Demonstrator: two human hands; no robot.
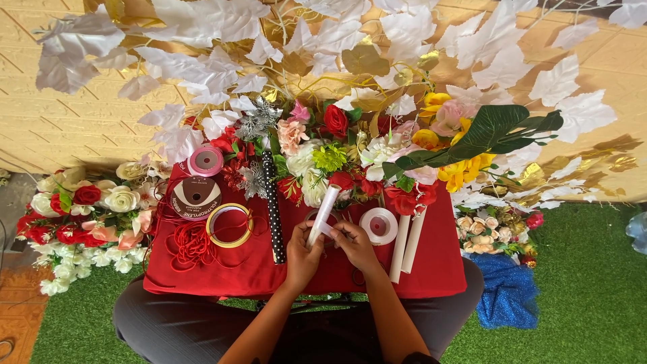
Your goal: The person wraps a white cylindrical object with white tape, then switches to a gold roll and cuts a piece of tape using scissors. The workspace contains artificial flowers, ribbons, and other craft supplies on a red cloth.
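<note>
**White paper roll held in both hands over red-covered work surface**

White paper roll (pixel 322 214) sits slanted above the middle of the red cloth (pixel 431 269), its upper end tipped away from the person toward the flower arrangement (pixel 323 145). The left hand (pixel 301 255) is closed around the lower end of the roll, fingers wrapped about it. The right hand (pixel 355 246) lies just beside it, fingertips pinched on a small white edge at the base of the same roll; whether that edge is tape or paper cannot be told.

On the cloth, right of the hands, a white tape roll (pixel 379 226) lies flat, and two more white rolled sheets (pixel 406 246) lie side by side next to it. Left of the hands, a black rolled sheet with white dots (pixel 273 209) runs lengthwise from the flowers toward the person. Farther left lie a yellow tape ring (pixel 230 225), a loose heap of red cord (pixel 191 246), a brown ribbon spool (pixel 196 197) and a pink ribbon spool (pixel 205 161).

White artificial leaves (pixel 202 67) spread over the top of the view. A bunch of red, white and pink roses (pixel 81 216) rests on the green turf (pixel 586 296) at left; blue glitter fabric (pixel 505 293) lies at right.
</note>
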